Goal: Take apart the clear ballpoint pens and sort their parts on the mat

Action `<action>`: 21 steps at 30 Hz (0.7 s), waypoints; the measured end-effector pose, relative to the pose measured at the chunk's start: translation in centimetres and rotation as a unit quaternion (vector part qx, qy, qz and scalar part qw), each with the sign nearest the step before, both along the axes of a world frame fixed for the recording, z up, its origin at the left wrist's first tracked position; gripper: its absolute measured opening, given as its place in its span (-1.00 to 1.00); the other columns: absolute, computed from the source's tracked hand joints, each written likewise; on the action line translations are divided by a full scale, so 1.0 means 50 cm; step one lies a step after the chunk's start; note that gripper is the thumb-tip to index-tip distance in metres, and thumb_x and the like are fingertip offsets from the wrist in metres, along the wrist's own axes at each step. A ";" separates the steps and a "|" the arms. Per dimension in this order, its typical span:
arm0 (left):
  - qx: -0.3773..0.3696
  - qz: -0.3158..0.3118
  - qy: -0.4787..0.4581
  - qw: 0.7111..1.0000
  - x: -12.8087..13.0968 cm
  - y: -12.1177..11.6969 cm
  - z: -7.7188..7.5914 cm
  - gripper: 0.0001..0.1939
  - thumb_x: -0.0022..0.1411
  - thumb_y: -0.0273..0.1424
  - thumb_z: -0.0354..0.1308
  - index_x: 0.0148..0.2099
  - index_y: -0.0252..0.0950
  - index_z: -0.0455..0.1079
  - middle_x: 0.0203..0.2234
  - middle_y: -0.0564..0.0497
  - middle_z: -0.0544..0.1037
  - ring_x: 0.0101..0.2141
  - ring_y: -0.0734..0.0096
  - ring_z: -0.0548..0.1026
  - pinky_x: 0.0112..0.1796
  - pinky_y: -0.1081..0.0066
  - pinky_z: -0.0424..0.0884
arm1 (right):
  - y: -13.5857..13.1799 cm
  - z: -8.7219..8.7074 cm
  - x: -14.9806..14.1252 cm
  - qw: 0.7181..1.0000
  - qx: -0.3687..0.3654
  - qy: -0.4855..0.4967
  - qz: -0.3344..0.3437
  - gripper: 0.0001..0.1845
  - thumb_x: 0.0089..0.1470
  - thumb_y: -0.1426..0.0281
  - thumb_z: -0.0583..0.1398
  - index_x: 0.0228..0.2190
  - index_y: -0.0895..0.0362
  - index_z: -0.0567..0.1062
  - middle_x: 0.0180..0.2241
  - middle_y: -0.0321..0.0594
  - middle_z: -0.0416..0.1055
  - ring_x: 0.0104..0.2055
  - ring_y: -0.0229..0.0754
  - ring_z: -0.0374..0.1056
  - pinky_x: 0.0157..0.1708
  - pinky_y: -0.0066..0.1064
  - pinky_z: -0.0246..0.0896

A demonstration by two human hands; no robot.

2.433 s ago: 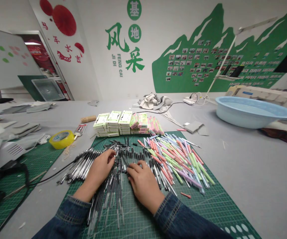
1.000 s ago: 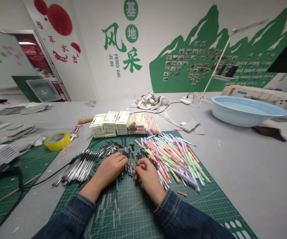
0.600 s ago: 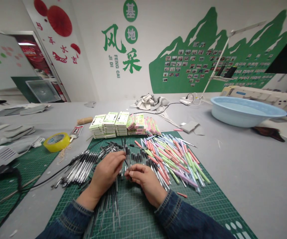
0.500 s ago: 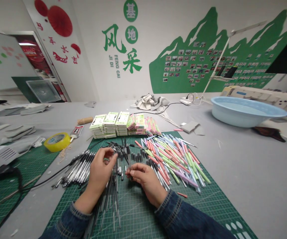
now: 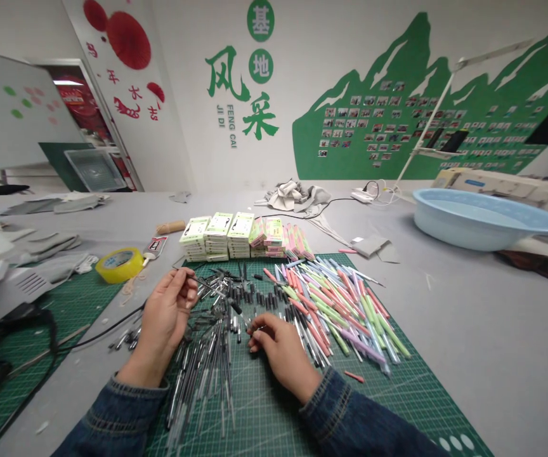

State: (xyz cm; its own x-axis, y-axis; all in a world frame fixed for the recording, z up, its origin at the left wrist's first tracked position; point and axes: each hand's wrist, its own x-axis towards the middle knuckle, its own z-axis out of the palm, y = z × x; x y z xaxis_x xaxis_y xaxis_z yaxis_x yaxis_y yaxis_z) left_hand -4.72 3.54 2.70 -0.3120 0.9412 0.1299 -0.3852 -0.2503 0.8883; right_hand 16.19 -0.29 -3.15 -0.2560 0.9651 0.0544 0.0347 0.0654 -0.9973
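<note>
My left hand (image 5: 167,311) is raised at the left, its fingertips pinching a thin dark pen refill (image 5: 203,280) that slants down to the right. My right hand (image 5: 281,349) is closed on a clear pen barrel with a black grip (image 5: 236,308), tilted up toward the left. The refill's far end seems to meet the grip; whether it is inside I cannot tell. Below and between the hands lie a bundle of loose refills (image 5: 207,374) and several short black pen parts (image 5: 245,295). Coloured pens (image 5: 335,304) are heaped right of my right hand.
A green cutting mat (image 5: 350,419) lies under the pens. Stacked small boxes (image 5: 217,235) stand at its back edge. Yellow tape (image 5: 120,265) and a black cable (image 5: 97,334) are at the left. A blue basin (image 5: 483,222) stands at the back right.
My left hand has moved left and turned palm up, with the refill now visible in its fingers. The right hand stays nearly in place, its barrel now tilted left. The view has shifted slightly left.
</note>
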 end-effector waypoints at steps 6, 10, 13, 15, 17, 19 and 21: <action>-0.001 -0.014 0.009 1.000 0.014 -0.010 0.007 -0.82 0.07 -0.32 0.24 -0.32 -0.34 0.40 -0.57 0.11 0.40 -0.60 0.66 0.30 -0.61 0.66 0.19 | -0.001 0.001 0.002 0.999 0.031 -0.035 -0.005 -0.85 0.00 0.52 0.06 -0.42 0.12 0.42 -0.54 -0.31 0.40 -0.48 -0.22 0.38 -0.40 -0.39 0.27; -0.007 -0.020 0.012 1.000 0.015 -0.009 0.007 -0.82 0.07 -0.32 0.24 -0.32 -0.33 0.39 -0.57 0.12 0.40 -0.60 0.66 0.29 -0.62 0.66 0.17 | -0.001 -0.001 0.000 0.999 0.031 -0.035 -0.006 -0.86 0.00 0.52 0.07 -0.42 0.11 0.42 -0.54 -0.31 0.41 -0.48 -0.21 0.39 -0.38 -0.38 0.27; -0.007 -0.016 0.011 1.000 0.012 -0.008 0.008 -0.82 0.07 -0.32 0.24 -0.33 -0.33 0.39 -0.58 0.12 0.40 -0.61 0.66 0.29 -0.62 0.65 0.17 | -0.001 -0.002 0.000 0.999 0.024 -0.027 -0.005 -0.87 0.01 0.51 0.08 -0.42 0.11 0.42 -0.54 -0.31 0.41 -0.48 -0.20 0.39 -0.38 -0.37 0.27; -0.008 -0.013 0.010 1.000 0.010 -0.007 0.009 -0.82 0.07 -0.32 0.24 -0.33 -0.33 0.39 -0.58 0.13 0.40 -0.61 0.66 0.29 -0.62 0.65 0.16 | -0.001 -0.002 0.000 1.000 0.019 -0.022 -0.004 -0.87 0.01 0.51 0.08 -0.42 0.11 0.42 -0.54 -0.31 0.41 -0.48 -0.20 0.39 -0.39 -0.37 0.27; -0.009 -0.012 0.011 1.000 0.010 -0.007 0.009 -0.82 0.08 -0.32 0.24 -0.33 -0.33 0.39 -0.58 0.12 0.39 -0.60 0.66 0.29 -0.62 0.66 0.17 | -0.001 -0.002 0.000 1.000 0.018 -0.021 -0.005 -0.86 0.00 0.52 0.07 -0.42 0.11 0.42 -0.54 -0.31 0.41 -0.48 -0.20 0.39 -0.40 -0.38 0.27; -0.010 -0.013 0.012 1.000 0.009 -0.007 0.009 -0.82 0.08 -0.32 0.23 -0.33 -0.34 0.39 -0.58 0.12 0.39 -0.60 0.66 0.29 -0.61 0.66 0.17 | 0.000 -0.001 0.000 0.999 0.020 -0.024 -0.007 -0.85 -0.01 0.53 0.07 -0.43 0.11 0.42 -0.55 -0.31 0.40 -0.48 -0.20 0.39 -0.40 -0.38 0.27; -0.011 -0.015 0.015 1.000 0.009 -0.007 0.009 -0.83 0.08 -0.33 0.23 -0.33 -0.34 0.39 -0.58 0.12 0.39 -0.60 0.66 0.29 -0.62 0.66 0.17 | 0.000 -0.002 -0.001 0.999 0.019 -0.027 -0.007 -0.85 -0.02 0.54 0.06 -0.43 0.12 0.42 -0.55 -0.31 0.40 -0.48 -0.20 0.38 -0.41 -0.38 0.27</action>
